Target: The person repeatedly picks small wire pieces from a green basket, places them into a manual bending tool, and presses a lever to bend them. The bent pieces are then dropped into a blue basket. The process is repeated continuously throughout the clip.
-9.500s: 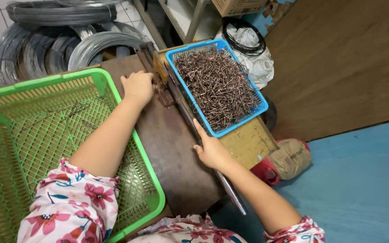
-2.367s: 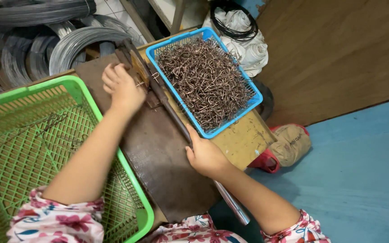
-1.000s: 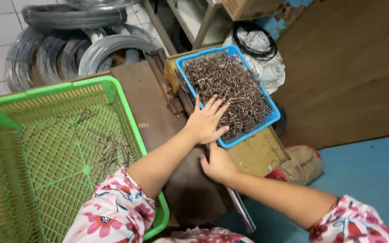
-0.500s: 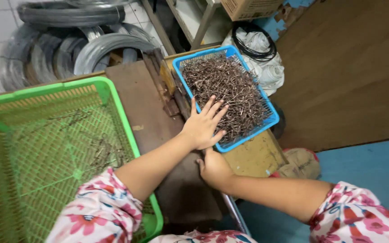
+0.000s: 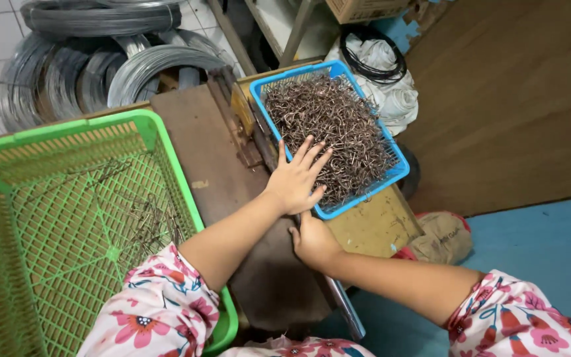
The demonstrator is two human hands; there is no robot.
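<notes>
My left hand (image 5: 297, 177) lies spread, fingers apart, on the near edge of a heap of brown bent wire pieces (image 5: 338, 125) in a blue plastic basket (image 5: 396, 173). My right hand (image 5: 312, 241) is closed on a long metal lever bar (image 5: 345, 307) that runs along the right side of a dark rusty metal plate (image 5: 219, 172). A green plastic basket (image 5: 173, 158) at the left holds a few thin wire pieces (image 5: 150, 221). Both arms wear floral sleeves.
Coils of grey steel wire (image 5: 94, 59) are stacked at the back left. A yellow wooden block (image 5: 375, 228) carries the blue basket. White cloth with a black cable coil (image 5: 378, 63) lies behind it, a tan bag (image 5: 441, 235) on the blue floor (image 5: 536, 264).
Since 2.4 s ago my left hand left the fixture on the plate and went to the blue basket. Over the last second it has stayed on the heap; the right hand keeps the lever.
</notes>
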